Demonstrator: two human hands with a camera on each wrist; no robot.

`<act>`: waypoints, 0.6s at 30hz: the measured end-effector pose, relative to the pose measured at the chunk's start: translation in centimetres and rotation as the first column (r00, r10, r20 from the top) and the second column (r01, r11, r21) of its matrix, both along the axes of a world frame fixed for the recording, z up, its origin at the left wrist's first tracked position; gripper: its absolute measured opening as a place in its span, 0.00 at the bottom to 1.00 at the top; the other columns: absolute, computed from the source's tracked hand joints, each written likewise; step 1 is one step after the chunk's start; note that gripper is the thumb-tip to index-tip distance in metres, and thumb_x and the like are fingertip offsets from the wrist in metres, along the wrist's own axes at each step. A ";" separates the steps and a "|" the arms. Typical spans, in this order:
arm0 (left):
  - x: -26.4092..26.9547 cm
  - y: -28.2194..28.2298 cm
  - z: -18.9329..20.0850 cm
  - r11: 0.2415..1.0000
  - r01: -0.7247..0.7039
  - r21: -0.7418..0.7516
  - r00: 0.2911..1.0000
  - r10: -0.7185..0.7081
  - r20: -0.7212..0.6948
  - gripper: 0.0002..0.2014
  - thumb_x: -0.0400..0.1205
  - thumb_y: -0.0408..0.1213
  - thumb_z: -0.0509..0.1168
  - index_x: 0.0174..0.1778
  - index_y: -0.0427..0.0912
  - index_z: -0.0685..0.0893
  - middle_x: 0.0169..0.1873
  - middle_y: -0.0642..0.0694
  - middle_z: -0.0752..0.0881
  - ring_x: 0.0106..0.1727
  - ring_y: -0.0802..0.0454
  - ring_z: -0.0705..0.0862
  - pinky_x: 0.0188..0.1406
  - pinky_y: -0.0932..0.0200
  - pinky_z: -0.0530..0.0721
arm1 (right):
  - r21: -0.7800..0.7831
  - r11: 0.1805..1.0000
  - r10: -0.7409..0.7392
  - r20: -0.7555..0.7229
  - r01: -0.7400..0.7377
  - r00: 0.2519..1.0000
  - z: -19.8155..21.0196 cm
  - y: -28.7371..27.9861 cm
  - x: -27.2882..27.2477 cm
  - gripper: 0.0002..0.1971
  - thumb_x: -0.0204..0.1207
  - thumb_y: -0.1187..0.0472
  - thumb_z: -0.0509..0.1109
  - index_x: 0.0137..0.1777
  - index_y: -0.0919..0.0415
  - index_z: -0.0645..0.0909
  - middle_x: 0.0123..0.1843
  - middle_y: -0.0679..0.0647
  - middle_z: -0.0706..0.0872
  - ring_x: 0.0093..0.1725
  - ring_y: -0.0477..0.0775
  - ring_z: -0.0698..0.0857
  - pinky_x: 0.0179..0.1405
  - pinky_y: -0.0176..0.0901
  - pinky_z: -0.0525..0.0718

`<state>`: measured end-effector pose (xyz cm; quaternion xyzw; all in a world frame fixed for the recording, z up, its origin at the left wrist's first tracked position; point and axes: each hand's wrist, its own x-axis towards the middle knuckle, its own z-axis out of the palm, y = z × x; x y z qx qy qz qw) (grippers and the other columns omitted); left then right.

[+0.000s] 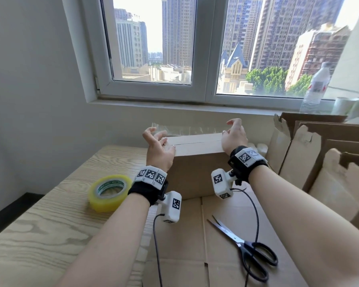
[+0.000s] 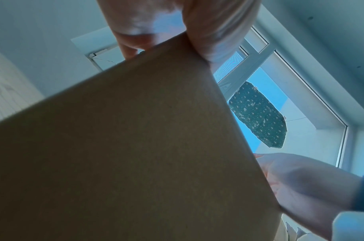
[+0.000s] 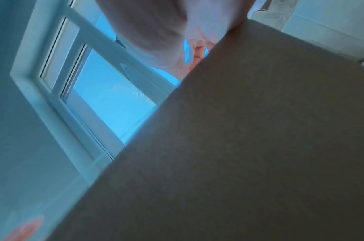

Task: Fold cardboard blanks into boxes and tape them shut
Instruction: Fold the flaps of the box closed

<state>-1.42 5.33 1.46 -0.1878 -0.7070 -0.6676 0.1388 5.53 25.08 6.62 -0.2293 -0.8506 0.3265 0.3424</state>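
Cardboard: the brown box [image 1: 197,160] stands on flat cardboard sheets [image 1: 226,235] toward the far side of the wooden table [image 1: 50,214], top flaps closed with the seam running left to right.
Tape strip: a clear strip of tape [image 1: 187,129] is stretched above the far top edge of the box, between both hands.
Left hand: the left hand [image 1: 159,147] is at the left end of the box top, fingers curled, seemingly pinching the strip's end; the exact grip is hard to make out.
Right hand: the right hand [image 1: 234,135] is at the right end, fingers curled over the other end of the strip.
Doing it well: I judge the strip should stay taut, line up over the seam, then come down level and be smoothed outward.
Head view only: the yellow tape roll [image 1: 110,192], near left, and the scissors [image 1: 247,247], near right.
Wrist views only: the box's side walls from below, with each palm's heel against an upper edge.
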 end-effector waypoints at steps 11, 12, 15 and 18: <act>-0.3 -0.1 0.1 0.998 0.048 -0.047 0.997 -0.051 -0.065 0.30 0.79 0.22 0.63 0.67 0.48 0.54 0.66 0.45 0.77 0.64 0.54 0.82 0.41 0.79 0.79 | -0.090 0.996 -0.030 -0.128 0.018 0.991 -1.1 1.5 0.2 0.18 0.82 0.66 0.66 0.70 0.59 0.69 0.39 0.47 0.75 0.44 0.54 0.79 0.46 0.47 0.76; -0.3 -0.1 0.1 0.998 0.047 -0.046 0.997 -0.050 -0.063 0.30 0.79 0.22 0.63 0.66 0.49 0.54 0.65 0.45 0.77 0.63 0.54 0.82 0.41 0.79 0.79 | -0.094 0.995 -0.036 -0.127 0.024 0.991 -1.2 1.5 0.3 0.19 0.82 0.66 0.66 0.71 0.59 0.68 0.38 0.46 0.75 0.44 0.54 0.79 0.47 0.47 0.76; 0.0 -0.3 0.2 0.998 0.048 -0.041 0.997 -0.051 -0.066 0.29 0.79 0.22 0.63 0.64 0.51 0.55 0.63 0.48 0.77 0.62 0.55 0.83 0.39 0.79 0.79 | -0.066 0.997 -0.034 -0.106 0.027 0.994 -1.2 1.5 0.8 0.20 0.83 0.65 0.65 0.73 0.59 0.67 0.38 0.46 0.75 0.45 0.55 0.79 0.46 0.46 0.75; 0.1 -0.4 0.4 0.997 0.017 -0.076 0.996 -0.023 -0.083 0.29 0.78 0.25 0.65 0.63 0.54 0.55 0.62 0.51 0.77 0.60 0.57 0.84 0.48 0.69 0.84 | -0.045 0.999 -0.013 -0.063 0.010 0.998 -1.0 1.7 1.1 0.21 0.82 0.65 0.66 0.73 0.59 0.67 0.39 0.47 0.76 0.46 0.55 0.80 0.49 0.50 0.80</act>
